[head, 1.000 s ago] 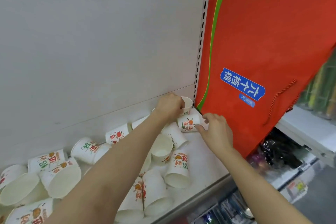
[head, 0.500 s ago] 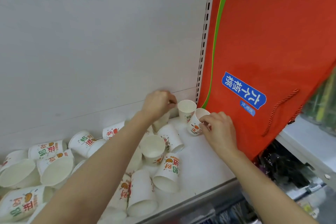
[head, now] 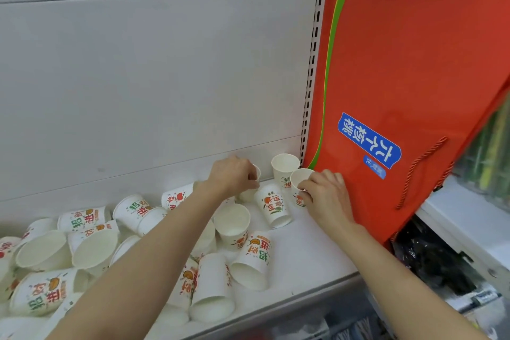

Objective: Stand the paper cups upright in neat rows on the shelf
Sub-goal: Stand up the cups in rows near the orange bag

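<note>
White paper cups printed in red, green and orange lie tumbled across the shelf [head: 309,251] in the head view, the heap running from the centre out to nine o'clock and down to seven. At about one o'clock from the heap, in the back corner beside the slotted upright [head: 313,63], one upright cup [head: 284,167] stands free against the back panel [head: 151,77]. Just in front of it the right hand [head: 325,197] pinches a second cup [head: 300,182] by its rim and wall, mouth up, touching or nearly touching the orange gift bag [head: 408,85] that leans in from three o'clock. The left hand [head: 234,176] curls its fingers round a third cup [head: 252,185], mostly hidden behind the knuckles, to the left of the corner cup. By my reading, the step in hand is starting the rows: both held cups are being stood beside the first. The next move calls for setting each base flat, letting go without tipping them, then reaching back into the heap. Count: one cup standing free, two in the hands, and roughly twenty lying on their sides or upended; the far-left ones overlap too much for an exact tally. One bag, two hands.
</note>
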Action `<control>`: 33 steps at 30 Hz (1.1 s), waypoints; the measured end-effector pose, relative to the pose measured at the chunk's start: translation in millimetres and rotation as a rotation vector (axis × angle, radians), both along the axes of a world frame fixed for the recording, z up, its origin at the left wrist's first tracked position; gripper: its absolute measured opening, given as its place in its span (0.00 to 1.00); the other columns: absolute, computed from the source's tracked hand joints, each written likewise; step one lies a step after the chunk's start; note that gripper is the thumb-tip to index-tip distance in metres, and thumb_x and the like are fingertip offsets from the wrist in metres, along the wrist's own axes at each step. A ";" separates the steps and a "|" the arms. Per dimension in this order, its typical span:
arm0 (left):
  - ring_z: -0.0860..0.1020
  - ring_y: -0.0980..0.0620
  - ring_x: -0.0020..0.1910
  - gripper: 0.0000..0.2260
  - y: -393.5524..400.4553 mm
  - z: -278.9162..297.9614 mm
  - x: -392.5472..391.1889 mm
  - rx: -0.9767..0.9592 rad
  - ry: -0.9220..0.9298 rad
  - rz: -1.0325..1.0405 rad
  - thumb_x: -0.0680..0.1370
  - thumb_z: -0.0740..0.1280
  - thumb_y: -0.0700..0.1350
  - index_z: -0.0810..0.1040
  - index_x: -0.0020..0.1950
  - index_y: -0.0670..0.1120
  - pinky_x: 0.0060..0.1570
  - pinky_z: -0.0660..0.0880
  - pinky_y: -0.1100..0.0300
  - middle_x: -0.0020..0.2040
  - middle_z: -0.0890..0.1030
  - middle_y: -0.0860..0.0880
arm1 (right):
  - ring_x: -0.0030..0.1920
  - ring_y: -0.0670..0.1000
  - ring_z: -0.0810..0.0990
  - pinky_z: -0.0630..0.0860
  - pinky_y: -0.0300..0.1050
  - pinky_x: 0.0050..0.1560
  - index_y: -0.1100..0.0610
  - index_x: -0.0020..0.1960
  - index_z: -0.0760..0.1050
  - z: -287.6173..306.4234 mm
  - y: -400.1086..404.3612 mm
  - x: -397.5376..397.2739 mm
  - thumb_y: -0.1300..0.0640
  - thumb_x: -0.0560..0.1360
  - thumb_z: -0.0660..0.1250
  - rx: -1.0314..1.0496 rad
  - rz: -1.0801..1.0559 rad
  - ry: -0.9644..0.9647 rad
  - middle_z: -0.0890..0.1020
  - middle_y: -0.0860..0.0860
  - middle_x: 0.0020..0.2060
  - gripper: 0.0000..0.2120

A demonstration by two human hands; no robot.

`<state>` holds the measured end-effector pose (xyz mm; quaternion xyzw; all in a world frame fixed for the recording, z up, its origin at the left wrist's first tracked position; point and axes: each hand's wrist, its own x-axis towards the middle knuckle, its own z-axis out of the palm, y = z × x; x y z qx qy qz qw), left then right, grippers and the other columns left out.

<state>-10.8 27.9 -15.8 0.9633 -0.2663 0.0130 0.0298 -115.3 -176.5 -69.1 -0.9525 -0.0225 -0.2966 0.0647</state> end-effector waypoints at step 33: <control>0.76 0.55 0.37 0.09 -26.0 8.7 -33.6 -0.390 0.295 0.069 0.67 0.78 0.54 0.85 0.41 0.51 0.38 0.71 0.60 0.34 0.79 0.56 | 0.48 0.52 0.75 0.68 0.48 0.50 0.53 0.48 0.82 21.9 -22.2 -0.6 0.49 0.71 0.72 0.095 0.096 0.158 0.83 0.47 0.43 0.09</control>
